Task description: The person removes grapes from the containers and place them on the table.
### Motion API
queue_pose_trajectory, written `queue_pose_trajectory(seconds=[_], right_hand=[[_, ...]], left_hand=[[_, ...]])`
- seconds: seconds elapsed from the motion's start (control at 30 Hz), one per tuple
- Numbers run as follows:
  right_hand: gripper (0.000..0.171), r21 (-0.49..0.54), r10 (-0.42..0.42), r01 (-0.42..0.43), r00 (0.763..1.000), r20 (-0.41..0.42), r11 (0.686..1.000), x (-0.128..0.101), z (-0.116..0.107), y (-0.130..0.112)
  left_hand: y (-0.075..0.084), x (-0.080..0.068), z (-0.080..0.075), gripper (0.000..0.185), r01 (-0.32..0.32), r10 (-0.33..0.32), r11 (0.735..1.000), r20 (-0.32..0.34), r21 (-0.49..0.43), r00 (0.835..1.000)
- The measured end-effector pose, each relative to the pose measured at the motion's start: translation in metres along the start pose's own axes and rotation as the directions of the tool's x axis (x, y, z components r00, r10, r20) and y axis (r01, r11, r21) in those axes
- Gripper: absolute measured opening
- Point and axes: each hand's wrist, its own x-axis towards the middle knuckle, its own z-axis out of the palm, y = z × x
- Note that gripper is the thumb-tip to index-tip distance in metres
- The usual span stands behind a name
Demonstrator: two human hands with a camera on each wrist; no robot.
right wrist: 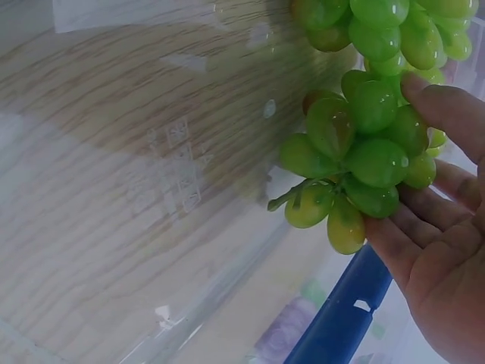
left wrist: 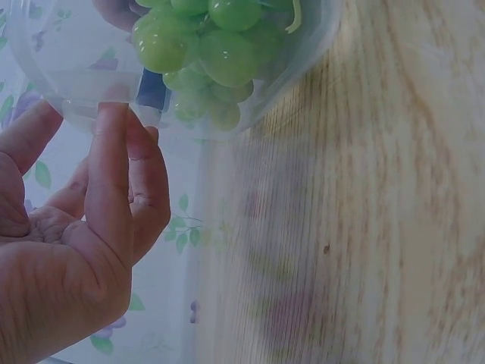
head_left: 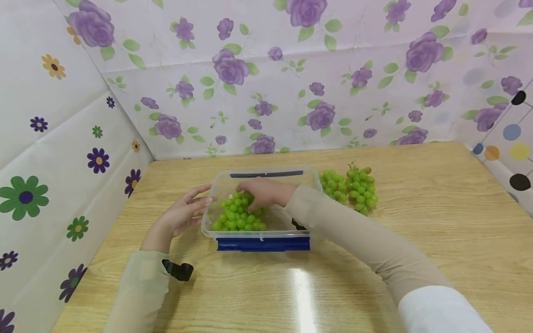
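A clear plastic container (head_left: 287, 234) with blue side latches stands on the table, with green grapes (head_left: 239, 217) heaped in its left half. My right hand (head_left: 266, 192) reaches inside and holds a bunch of grapes (right wrist: 364, 152), thumb on one side and fingers on the other. The bunch's short stem shows in the right wrist view, and more grapes lie just beyond it. At the container's left end, my left hand (head_left: 189, 210) has its fingers spread loosely against the wall. Close up in the left wrist view, its fingertips (left wrist: 114, 121) meet the clear plastic near the rim.
Two more bunches of green grapes (head_left: 361, 189) lie on the wooden table (head_left: 433, 208), just right of the container. A flower-patterned covering (head_left: 266, 83) rises behind the table, and another (head_left: 54, 138) stands along the left. Each wrist wears a small black camera.
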Motion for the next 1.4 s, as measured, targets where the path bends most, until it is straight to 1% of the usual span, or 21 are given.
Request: queue_pose_trajectory(seconds=[0.2,0.57,0.87,1.27,1.4], right_hand=[[0.062,0.006,0.000,0.000,1.000,0.018,1.000,0.0010,0.0001,-0.0028],[0.061,0.016,0.003,-0.003,1.000,0.010,1.000,-0.0016,0.0023,-0.0020],[0.039,-0.020,-0.017,0.017,1.000,-0.006,1.000,-0.0004,0.0012,-0.0023],[0.030,-0.103,-0.002,-0.001,0.999,-0.033,0.995,-0.0020,0.0021,-0.0005],[0.027,-0.110,-0.002,-0.002,0.999,-0.038,0.994,-0.0026,0.0021,0.0000]], left_hand=[[-0.0011,0.0004,-0.0008,0.069,-0.002,0.002,1.000,0.000,-0.003,1.000],[-0.0018,0.0004,-0.0003,0.069,0.004,-0.004,1.000,0.006,-0.009,1.000],[-0.0028,0.0013,-0.0006,0.069,-0.008,0.008,1.000,0.001,-0.012,1.000],[-0.0038,0.0019,-0.0008,0.068,-0.009,0.009,1.000,-0.003,-0.003,1.000],[-0.0039,0.0018,-0.0010,0.068,-0.009,0.009,1.000,-0.001,-0.005,1.000]])
